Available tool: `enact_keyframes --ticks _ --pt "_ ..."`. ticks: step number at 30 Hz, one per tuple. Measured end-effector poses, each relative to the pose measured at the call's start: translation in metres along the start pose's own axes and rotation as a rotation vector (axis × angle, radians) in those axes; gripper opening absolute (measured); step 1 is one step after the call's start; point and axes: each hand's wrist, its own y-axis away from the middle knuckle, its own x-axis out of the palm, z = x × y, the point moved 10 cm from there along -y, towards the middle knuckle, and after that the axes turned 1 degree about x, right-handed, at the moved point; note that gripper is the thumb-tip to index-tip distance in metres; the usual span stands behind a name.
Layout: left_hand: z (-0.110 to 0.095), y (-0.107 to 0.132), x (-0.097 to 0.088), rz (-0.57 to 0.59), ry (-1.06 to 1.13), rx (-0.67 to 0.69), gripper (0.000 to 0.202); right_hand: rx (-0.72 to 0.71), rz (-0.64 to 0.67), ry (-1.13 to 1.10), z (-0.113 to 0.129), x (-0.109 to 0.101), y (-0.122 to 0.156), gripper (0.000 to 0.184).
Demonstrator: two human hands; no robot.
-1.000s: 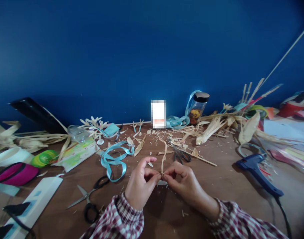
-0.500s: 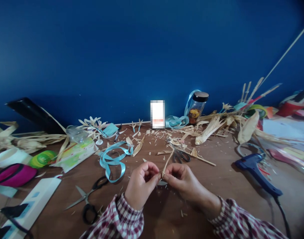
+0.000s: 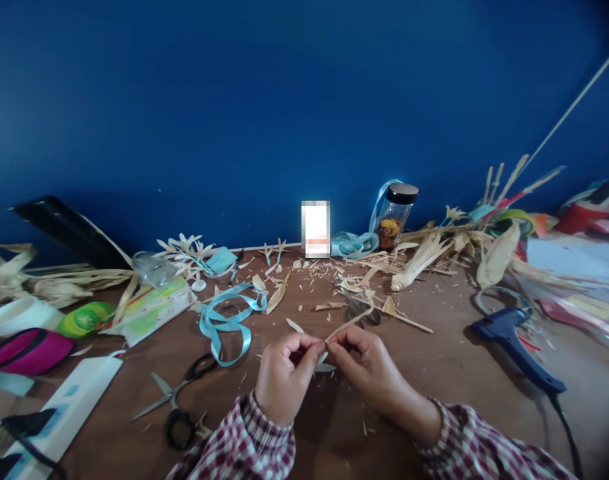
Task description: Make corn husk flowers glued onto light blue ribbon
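Note:
My left hand [image 3: 288, 373] and my right hand [image 3: 372, 373] meet over the table, thumb and fingertips of each pinched together. Between them is a thin strip of dried corn husk [image 3: 352, 321], its free end rising to the upper right over my right fingers. Both pinches are closed on the strip's lower end. Just below the fingertips lie pale petal-shaped husk pieces [image 3: 325, 367]; whether one is joined to the strip I cannot tell. Behind my right hand lies a pair of scissors [image 3: 369, 316], partly hidden by the strip.
Open black-handled scissors [image 3: 172, 395] and a loop of light blue ribbon [image 3: 219, 320] lie left. At the right is a blue glue gun [image 3: 519, 350]. A lidded jar [image 3: 395, 217], corn husks [image 3: 424, 260] and scraps line the back. A power strip [image 3: 79, 400] sits at lower left.
The husk strip has swung from nearly upright to leaning right, over the scissors behind. My hands have stayed together at about the same spot.

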Motion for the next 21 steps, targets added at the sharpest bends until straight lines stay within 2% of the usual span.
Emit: enact_keyframes --ticks 3,6,11,13,14,15,16,17,19,21 --pt "-0.015 0.003 -0.002 -0.041 -0.068 0.114 0.015 0.092 0.01 -0.16 -0.011 0.002 -0.002 0.021" --pt "-0.014 0.005 0.01 0.046 0.059 0.085 0.012 0.114 0.014 -0.197 -0.013 0.002 -0.002 0.021" --pt "0.002 0.016 0.044 0.329 0.646 -0.116 0.022 0.144 -0.031 -0.183 -0.017 -0.003 -0.003 0.021" --pt "-0.007 0.02 0.049 0.462 0.933 -0.1 0.028 0.139 -0.088 -0.173 -0.018 -0.01 -0.005 0.021" --pt "-0.013 0.018 0.043 0.485 1.063 -0.063 0.028 0.135 -0.126 -0.165 -0.019 -0.015 -0.005 0.022" --pt "-0.015 0.013 0.033 0.46 1.161 -0.029 0.027 0.13 -0.167 -0.151 -0.02 -0.021 -0.006 0.022" --pt "-0.016 0.006 0.016 0.37 1.236 0.021 0.024 0.123 -0.207 -0.123 -0.021 -0.027 -0.006 0.022" --pt "-0.007 -0.003 -0.003 0.194 1.271 0.009 0.02 0.11 -0.242 -0.08 -0.02 -0.032 -0.007 0.021" --pt "0.017 -0.011 -0.035 -0.171 1.185 -0.088 0.022 0.053 -0.301 0.072 -0.015 -0.041 -0.006 0.019" --pt "0.021 -0.004 -0.07 -0.502 0.928 -0.009 0.025 -0.064 -0.342 0.264 -0.002 -0.044 -0.005 0.014"
